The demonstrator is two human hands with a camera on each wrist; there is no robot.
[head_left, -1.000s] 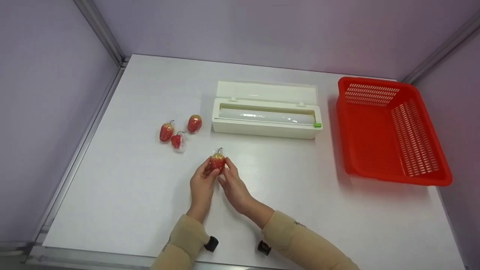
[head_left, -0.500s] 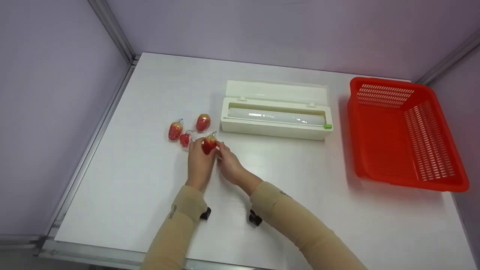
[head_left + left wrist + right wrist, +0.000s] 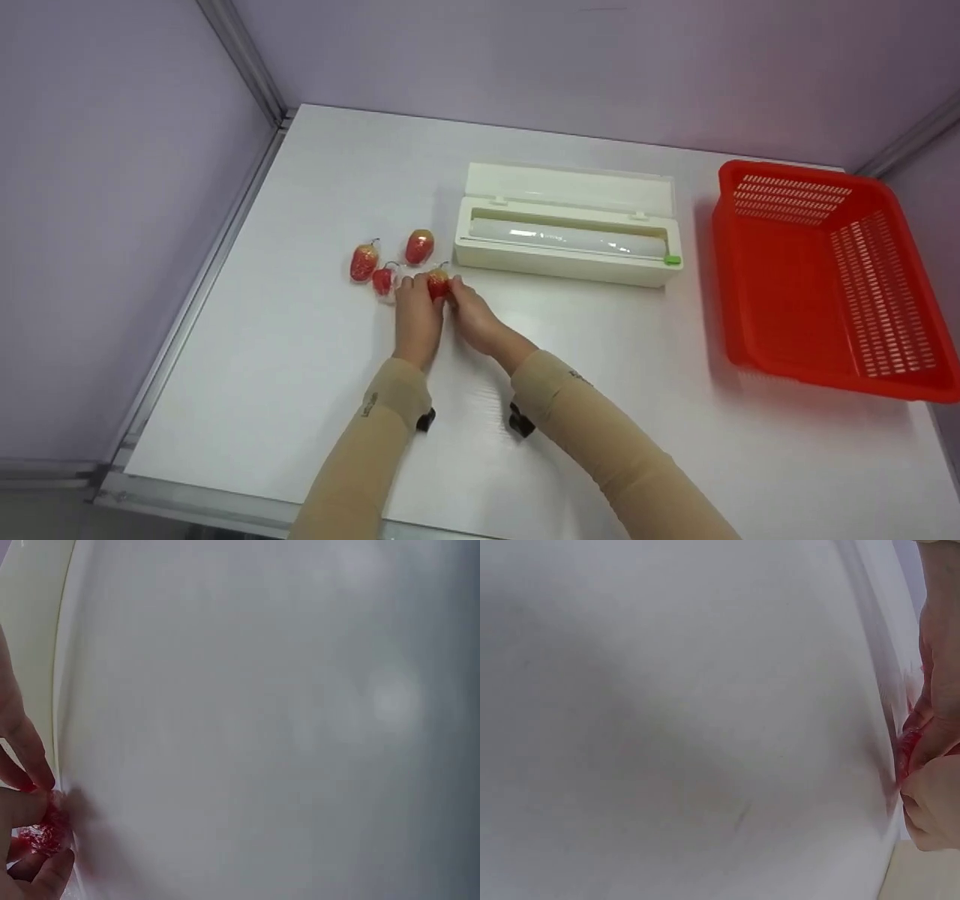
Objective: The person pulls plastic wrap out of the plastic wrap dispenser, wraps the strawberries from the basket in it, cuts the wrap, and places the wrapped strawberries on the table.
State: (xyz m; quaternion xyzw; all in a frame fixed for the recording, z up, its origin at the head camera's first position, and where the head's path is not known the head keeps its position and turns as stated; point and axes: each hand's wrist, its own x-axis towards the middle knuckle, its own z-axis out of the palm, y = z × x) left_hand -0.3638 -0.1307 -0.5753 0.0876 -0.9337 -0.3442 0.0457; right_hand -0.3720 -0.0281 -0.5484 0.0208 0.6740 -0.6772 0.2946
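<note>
Low over the white table, both hands hold a small red-and-yellow fruit (image 3: pixel 439 282) with a thin dark stem, wrapped in clear film. My left hand (image 3: pixel 418 315) grips its left side, while the fingers of my right hand (image 3: pixel 478 319) pinch it from the right. In the left wrist view, crinkled film shows on the red skin of the fruit (image 3: pixel 51 834) between the fingertips. Three similar fruits lie close by: one at the far left (image 3: pixel 364 262), a smaller red one (image 3: pixel 382 280) beside my left hand, and one just behind (image 3: pixel 420 247).
Behind and to the right stands a white cling film dispenser (image 3: pixel 562 268), its lid raised and a roll inside, with a green slider (image 3: pixel 672 260) at the right end. A red plastic basket (image 3: pixel 729 300) sits at the right of the table. Panel walls enclose the back and sides.
Both hands have carried the fruit away from the body and leftward, up beside the other three fruits. The head view has shifted, so the table and everything on it appear further right.
</note>
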